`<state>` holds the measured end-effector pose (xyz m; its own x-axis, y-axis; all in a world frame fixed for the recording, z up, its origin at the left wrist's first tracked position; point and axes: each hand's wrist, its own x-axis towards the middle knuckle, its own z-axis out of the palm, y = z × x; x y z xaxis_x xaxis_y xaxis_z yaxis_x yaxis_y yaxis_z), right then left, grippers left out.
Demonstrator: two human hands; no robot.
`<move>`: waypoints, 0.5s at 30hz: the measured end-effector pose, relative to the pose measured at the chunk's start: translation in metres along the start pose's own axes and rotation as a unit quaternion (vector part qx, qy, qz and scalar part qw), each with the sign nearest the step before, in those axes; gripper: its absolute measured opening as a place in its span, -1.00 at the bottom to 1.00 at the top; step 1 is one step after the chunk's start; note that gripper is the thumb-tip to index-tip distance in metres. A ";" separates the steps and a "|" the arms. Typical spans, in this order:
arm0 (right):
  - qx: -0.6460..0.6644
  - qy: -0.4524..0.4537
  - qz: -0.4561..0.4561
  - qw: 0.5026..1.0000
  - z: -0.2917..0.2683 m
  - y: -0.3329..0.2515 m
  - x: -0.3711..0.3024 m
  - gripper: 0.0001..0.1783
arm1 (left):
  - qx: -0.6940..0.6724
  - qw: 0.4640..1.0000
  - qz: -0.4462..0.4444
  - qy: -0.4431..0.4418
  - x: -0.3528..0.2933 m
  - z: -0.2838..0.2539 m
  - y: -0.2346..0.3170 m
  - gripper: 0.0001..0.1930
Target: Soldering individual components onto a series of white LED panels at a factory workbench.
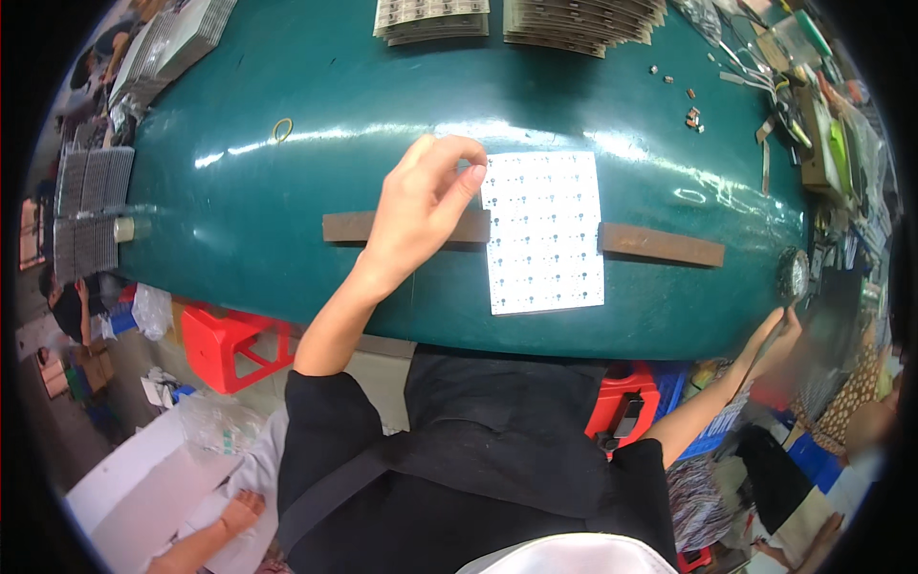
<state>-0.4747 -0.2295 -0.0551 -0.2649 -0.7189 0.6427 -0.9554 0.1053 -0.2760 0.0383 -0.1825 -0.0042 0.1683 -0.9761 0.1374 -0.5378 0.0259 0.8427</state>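
A white panel with a grid of small round marks lies in front of me, between two brown bars. My left hand is over the left bar, its thumb and index finger curled close together at the panel's upper left corner. Whatever is pinched there is too small to make out. Out at the right edge of the table, my right hand is closed around a thin dark pen-like tool, seemingly a soldering iron. Its front end is at a round, silvery wire-like ball.
Stacks of panels stand at the far edge and on the left. A yellow rubber band and small loose parts lie on the green table. Tools and boxes crowd the right; red stools are below; other people sit nearby.
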 end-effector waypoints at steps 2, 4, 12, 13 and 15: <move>0.106 -0.013 0.096 0.990 -0.015 -0.056 -0.009 -0.70 | -0.039 0.999 -0.017 0.012 -0.008 -0.001 0.002 -0.91; 0.233 0.004 0.067 0.970 -0.023 -0.105 -0.027 -0.77 | 0.053 0.996 0.066 0.004 -0.015 0.003 -0.001 -0.91; 0.614 -0.268 -0.039 0.742 -0.016 -0.254 -0.105 -0.85 | 0.143 0.974 0.164 0.063 -0.041 0.022 -0.013 -0.87; 0.610 -0.278 -0.033 0.741 -0.014 -0.259 -0.108 -0.85 | 0.151 0.973 0.166 0.055 -0.041 0.023 -0.013 -0.85; 0.602 -0.280 -0.034 0.747 -0.009 -0.265 -0.113 -0.84 | 0.153 0.973 0.163 0.054 -0.040 0.025 -0.011 -0.85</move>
<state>-0.1927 -0.1703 -0.0481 0.1971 -0.9045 0.3783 -0.0659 -0.3972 -0.9154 0.0167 -0.1493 -0.0320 0.0245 -0.8983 0.4387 -0.7950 0.2486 0.5534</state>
